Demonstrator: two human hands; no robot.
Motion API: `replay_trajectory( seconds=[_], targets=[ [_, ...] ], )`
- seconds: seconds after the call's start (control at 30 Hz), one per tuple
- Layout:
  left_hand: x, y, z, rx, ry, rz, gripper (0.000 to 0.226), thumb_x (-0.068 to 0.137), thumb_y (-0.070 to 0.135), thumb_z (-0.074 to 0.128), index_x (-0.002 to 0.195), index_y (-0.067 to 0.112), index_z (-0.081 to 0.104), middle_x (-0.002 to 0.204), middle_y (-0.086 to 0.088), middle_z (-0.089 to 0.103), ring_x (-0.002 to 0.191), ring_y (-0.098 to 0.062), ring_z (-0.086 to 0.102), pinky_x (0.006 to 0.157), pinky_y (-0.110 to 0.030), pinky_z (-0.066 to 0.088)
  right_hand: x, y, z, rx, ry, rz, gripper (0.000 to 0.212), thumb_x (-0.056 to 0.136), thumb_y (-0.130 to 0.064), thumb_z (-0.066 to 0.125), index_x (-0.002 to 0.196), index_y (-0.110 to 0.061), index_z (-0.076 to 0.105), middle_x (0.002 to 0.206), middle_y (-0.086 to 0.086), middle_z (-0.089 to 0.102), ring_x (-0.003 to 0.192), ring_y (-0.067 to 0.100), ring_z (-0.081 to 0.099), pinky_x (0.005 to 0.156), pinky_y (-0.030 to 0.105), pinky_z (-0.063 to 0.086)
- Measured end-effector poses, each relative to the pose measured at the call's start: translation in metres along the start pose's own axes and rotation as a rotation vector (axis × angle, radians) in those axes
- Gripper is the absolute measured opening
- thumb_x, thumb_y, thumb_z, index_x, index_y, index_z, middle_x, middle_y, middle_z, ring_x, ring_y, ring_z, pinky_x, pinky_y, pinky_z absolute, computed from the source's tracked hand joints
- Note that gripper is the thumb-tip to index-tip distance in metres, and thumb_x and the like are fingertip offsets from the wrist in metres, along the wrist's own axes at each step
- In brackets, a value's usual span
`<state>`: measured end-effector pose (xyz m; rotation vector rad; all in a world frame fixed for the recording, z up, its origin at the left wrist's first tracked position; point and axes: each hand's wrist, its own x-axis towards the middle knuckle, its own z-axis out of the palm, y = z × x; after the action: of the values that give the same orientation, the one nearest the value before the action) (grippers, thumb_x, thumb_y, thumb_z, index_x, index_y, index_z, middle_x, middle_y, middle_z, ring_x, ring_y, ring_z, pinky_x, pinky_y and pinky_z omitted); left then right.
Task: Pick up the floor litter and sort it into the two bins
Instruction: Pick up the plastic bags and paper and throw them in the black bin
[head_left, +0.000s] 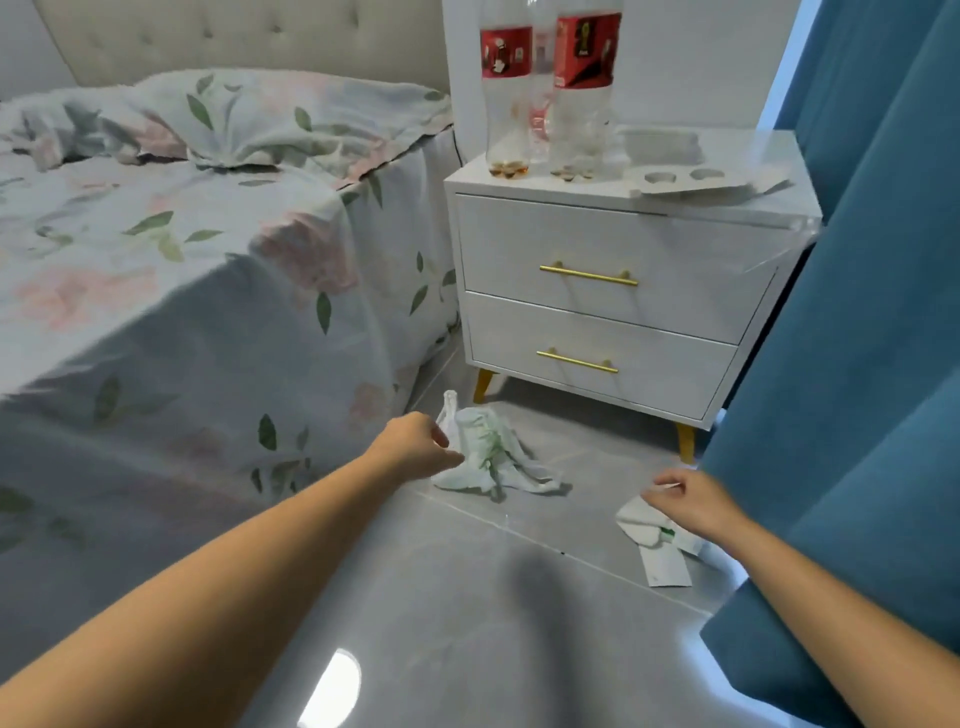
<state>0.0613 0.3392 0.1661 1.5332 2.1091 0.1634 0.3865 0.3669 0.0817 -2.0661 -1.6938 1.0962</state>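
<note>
A crumpled white plastic bag with green print (493, 457) lies on the grey tiled floor in front of the nightstand. My left hand (415, 444) is at its left edge, fingers curled and touching the plastic. Further right lies a second bit of litter, a white wrapper with green marks (655, 535), beside a flat paper slip (667, 569). My right hand (693, 501) hovers over the wrapper with fingers bent, a thin white scrap at its fingertips. No bin is in view.
A bed with a floral sheet (182, 291) fills the left. A white two-drawer nightstand (613, 312) holds near-empty cola bottles (506, 88) and a white tray (701, 179). A blue curtain (857, 364) hangs on the right.
</note>
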Motion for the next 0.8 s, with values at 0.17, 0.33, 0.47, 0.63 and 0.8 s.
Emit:
replay_trajectory(
  seconds=[0.17,0.33,0.47,0.63,0.8],
  targets=[
    [0.082,-0.028,0.043,0.053,0.015,-0.043,0.05,0.077,0.044,0.071,0.119,0.018,0.062,0.12,-0.003,0.064,0.107,-0.022,0.06,0.086,-0.032,0.05,0.052,0.029,0.023,0.013,0.117,0.007,0.037,0.084,-0.024,0.07,0.117,-0.01,0.064,0.114,0.009,0.069,0.106,0.024,0.062,0.091,0.026,0.044],
    [0.155,-0.028,0.07,-0.047,0.136,0.093,0.068,0.076,0.037,0.078,0.134,0.014,0.052,0.137,-0.01,0.055,0.125,-0.029,0.051,0.101,-0.037,0.041,0.101,0.055,0.025,-0.034,0.145,0.048,0.055,0.077,-0.032,0.077,0.125,-0.011,0.059,0.126,0.009,0.062,0.118,0.027,0.056,0.099,0.033,0.041],
    [0.198,-0.016,0.093,-0.103,0.06,0.123,0.085,0.07,0.045,0.081,0.143,0.024,0.041,0.148,-0.009,0.042,0.134,-0.03,0.041,0.109,-0.042,0.037,0.128,0.07,0.026,-0.257,-0.005,0.173,0.086,0.066,-0.057,0.076,0.139,-0.025,0.044,0.141,0.007,0.049,0.132,0.031,0.04,0.11,0.037,0.034],
    [0.223,-0.02,0.128,0.051,-0.195,0.069,0.091,0.069,0.041,0.082,0.145,0.02,0.038,0.143,-0.012,0.048,0.129,-0.032,0.046,0.105,-0.04,0.04,0.133,0.09,0.043,-0.384,-0.221,0.228,0.094,0.056,-0.06,0.078,0.138,-0.043,0.036,0.141,0.003,0.036,0.133,0.029,0.027,0.109,0.041,0.033],
    [0.221,-0.042,0.161,0.144,-0.237,0.071,0.063,0.066,0.052,0.079,0.119,0.022,0.061,0.12,-0.004,0.066,0.105,-0.025,0.059,0.087,-0.033,0.047,0.13,0.106,0.069,-0.443,-0.083,0.124,0.087,0.052,-0.053,0.084,0.128,-0.033,0.047,0.128,0.0,0.043,0.117,0.025,0.039,0.094,0.036,0.042]
  ],
)
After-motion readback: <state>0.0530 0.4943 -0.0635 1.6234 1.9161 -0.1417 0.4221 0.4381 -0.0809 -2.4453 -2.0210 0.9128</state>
